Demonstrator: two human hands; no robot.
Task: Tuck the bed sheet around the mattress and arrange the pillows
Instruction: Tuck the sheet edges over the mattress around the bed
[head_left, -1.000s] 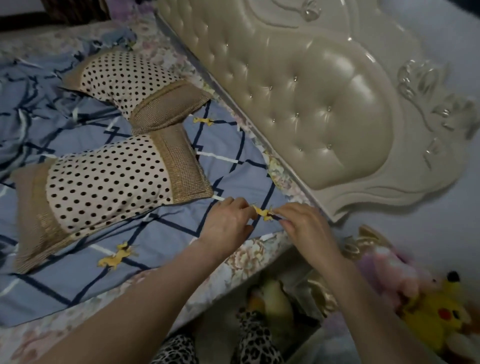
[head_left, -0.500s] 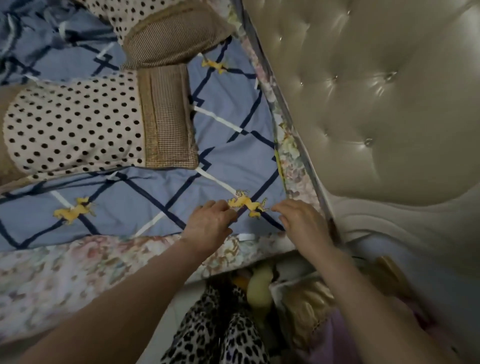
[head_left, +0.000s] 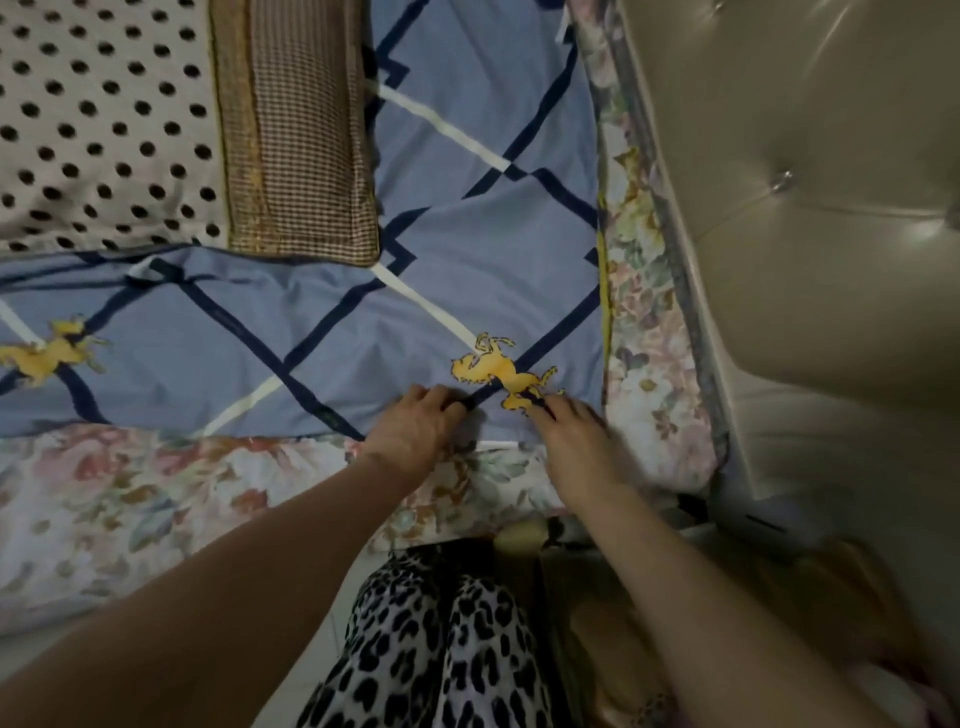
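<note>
Head view, looking down on the bed corner beside the headboard (head_left: 810, 218). The blue bed sheet (head_left: 457, 260), printed with dark and white lattice lines and yellow figures, lies flat over the floral mattress (head_left: 119, 499); its near edge ends short of the mattress side at centre frame and is not yet tucked. The left hand (head_left: 415, 431) has its fingers curled onto the sheet edge at lower centre, apparently gripping it; the right hand (head_left: 571, 441), just beside it and apart from it, rests on the same edge near a yellow figure, but blur hides whether its fingers pinch the cloth or merely press it. A polka-dot pillow (head_left: 114, 124) with a checked end band sits on the sheet in the upper left of the frame.

Likely faults from here: the sheet appears to have little spare length at this corner, so pulling it down may drag it away from the headboard side, where floral cover already shows. The pillow's weight pins the cloth, so a firm tug could crease the sheet or shift the pillow. A loose grip on the blurred right side could let the corner slip free.
</note>
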